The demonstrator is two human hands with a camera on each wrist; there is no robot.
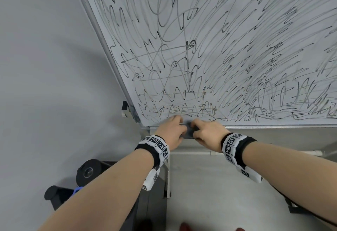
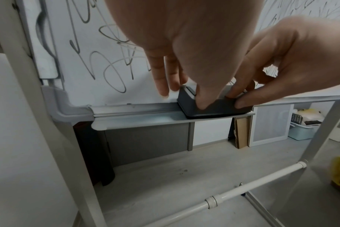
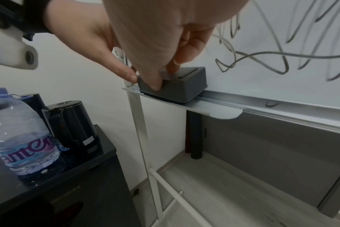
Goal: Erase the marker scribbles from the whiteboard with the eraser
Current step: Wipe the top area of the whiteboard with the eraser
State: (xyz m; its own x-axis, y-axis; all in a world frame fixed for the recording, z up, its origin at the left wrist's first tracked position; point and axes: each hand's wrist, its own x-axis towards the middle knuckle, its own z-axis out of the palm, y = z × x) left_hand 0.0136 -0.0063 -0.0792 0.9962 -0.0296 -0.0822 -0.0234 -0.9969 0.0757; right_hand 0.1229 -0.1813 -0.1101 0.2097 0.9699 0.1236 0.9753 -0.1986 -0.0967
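- The left hand (image 1: 171, 132) has its grip on the eraser (image 2: 210, 104): in the left wrist view its thumb presses the near face while its fingers (image 2: 161, 76) reach down behind the far side, against the board.
- The right hand (image 1: 207, 133) also has a grip on the eraser, at the other end; its thumb and fingertips (image 2: 243, 104) pinch the dark body from above and in front.
- The eraser is a dark grey block with a slot in its top, and it sits pad-down on the tray (image 2: 138, 118) that runs along the bottom edge of the whiteboard (image 1: 218, 48).
- It lies near the lower left corner of the board, just beside the grey plastic corner piece (image 2: 68, 106).
- The scribbles (image 1: 173, 77) are black and grey loops and zigzags that cover the board from the tray upward, across all that shows of it.
- Both wrists wear black bands with white marker-patterned blocks (image 1: 156, 145).
- A white crossbar (image 2: 243, 193) joins the legs of the stand below the tray.
- To the left stands a dark cabinet (image 3: 78, 192) carrying a water bottle (image 3: 23, 138) and a black kettle (image 3: 72, 127).
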